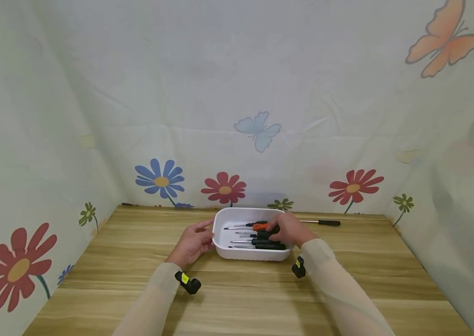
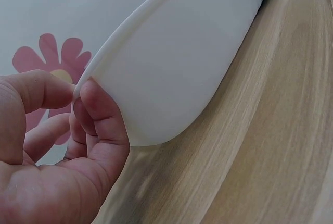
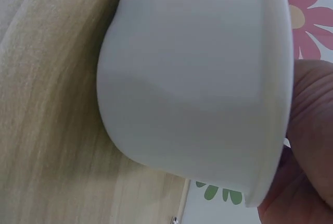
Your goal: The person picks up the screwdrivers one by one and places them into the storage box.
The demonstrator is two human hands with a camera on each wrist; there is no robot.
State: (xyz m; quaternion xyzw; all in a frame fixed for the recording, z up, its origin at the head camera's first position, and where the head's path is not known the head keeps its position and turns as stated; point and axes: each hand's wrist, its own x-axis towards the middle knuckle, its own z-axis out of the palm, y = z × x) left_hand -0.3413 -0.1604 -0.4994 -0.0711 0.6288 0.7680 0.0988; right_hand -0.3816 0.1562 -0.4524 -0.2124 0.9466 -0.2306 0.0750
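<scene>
A white plastic box [image 1: 230, 254] holds several screwdrivers, most with black handles and one with an orange handle [image 1: 261, 226]. At the box's left end, my left hand [image 1: 192, 242] grips the rim; in the left wrist view its fingers [image 2: 106, 120] bend against the outer wall. My right hand [image 1: 289, 228] reaches over the right end into the box. Its thumb and fingers close round a dark handle among the screwdrivers. The box wall [image 3: 192, 78] hides the fingertips in the right wrist view.
A long screwdriver with a black handle [image 1: 329, 223] lies on the wooden table [image 1: 237, 294] behind and right of the box. A dark object [image 1: 128, 204] lies at the far left corner. Cloth with flowers and butterflies [image 1: 258, 130] encloses the back and sides.
</scene>
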